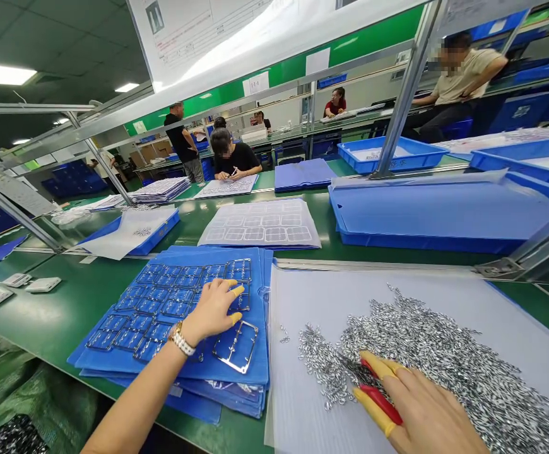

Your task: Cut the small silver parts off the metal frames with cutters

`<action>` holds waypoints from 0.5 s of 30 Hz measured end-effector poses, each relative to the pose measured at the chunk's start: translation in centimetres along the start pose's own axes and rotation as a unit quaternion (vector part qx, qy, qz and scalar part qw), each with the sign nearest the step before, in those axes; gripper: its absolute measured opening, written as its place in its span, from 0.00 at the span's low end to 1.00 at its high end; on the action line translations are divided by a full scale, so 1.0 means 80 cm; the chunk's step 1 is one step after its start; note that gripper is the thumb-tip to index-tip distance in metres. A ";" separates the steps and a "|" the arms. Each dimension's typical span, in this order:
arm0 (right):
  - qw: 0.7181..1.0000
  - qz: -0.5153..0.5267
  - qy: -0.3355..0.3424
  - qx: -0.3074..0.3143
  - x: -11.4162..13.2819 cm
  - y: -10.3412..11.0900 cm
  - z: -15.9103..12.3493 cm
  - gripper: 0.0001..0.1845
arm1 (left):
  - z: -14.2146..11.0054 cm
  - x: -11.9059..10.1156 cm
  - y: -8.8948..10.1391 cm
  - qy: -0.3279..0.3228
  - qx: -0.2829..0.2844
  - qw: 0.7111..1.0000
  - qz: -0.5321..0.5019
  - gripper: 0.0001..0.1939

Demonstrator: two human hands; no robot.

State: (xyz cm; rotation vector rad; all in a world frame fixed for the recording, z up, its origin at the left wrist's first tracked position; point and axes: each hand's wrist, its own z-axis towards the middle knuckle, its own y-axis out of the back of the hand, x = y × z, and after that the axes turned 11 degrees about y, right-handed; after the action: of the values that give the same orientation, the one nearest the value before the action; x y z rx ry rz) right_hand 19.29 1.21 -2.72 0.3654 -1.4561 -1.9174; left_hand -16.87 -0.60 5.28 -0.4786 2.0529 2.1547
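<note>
My left hand [212, 309], with yellow finger cots and a watch at the wrist, reaches over a blue sheet stack [255, 271] covered with rows of thin metal frames [180, 277]. Its fingers are spread, near one separate frame [246, 366] at the sheet's right side; whether they touch a frame I cannot tell. On the right, my right hand [411, 397], also in yellow finger cots, grips red-handled pliers [381, 403]. The dark tips point into a heap of small shiny metal pieces [421, 340] spread on a white sheet [298, 290].
A shallow blue tray [435, 236] lies behind the heap. White sheets with frame outlines [260, 221] and another blue tray [165, 227] stand farther back. Small white blocks [42, 285] rest at left. Metal posts [407, 94] rise from the bench; people sit beyond.
</note>
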 end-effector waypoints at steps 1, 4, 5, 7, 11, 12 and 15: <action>1.000 0.004 -0.005 0.004 -0.001 0.001 -0.002 0.23 | 0.009 0.003 0.000 -0.003 0.019 1.000 0.009 0.30; 1.000 0.014 -0.017 0.022 -0.006 0.001 -0.010 0.24 | 0.028 0.008 -0.004 -0.012 0.044 0.999 0.024 0.33; 0.999 0.018 -0.020 0.029 -0.008 0.001 -0.012 0.24 | 0.032 0.008 -0.005 -0.012 0.045 0.999 0.028 0.34; 0.999 0.023 -0.027 0.039 -0.010 0.002 -0.013 0.24 | 0.036 0.009 -0.008 -0.010 0.049 0.998 0.039 0.36; 0.998 0.032 -0.029 0.047 -0.008 0.005 -0.009 0.23 | 0.039 0.012 -0.007 -0.002 0.062 0.996 0.057 0.39; 0.998 0.035 -0.027 0.046 -0.007 0.006 -0.007 0.23 | 0.039 0.012 -0.006 -0.001 0.066 0.996 0.062 0.40; 0.998 0.050 -0.013 0.045 -0.005 0.005 -0.006 0.23 | 0.039 0.011 -0.003 -0.002 0.068 0.995 0.079 0.41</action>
State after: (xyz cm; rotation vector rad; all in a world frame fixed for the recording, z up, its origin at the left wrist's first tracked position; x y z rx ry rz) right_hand 20.01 1.12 -2.61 0.3031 -1.5512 -1.7881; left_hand -18.03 2.40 4.83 -0.3045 2.2879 2.0766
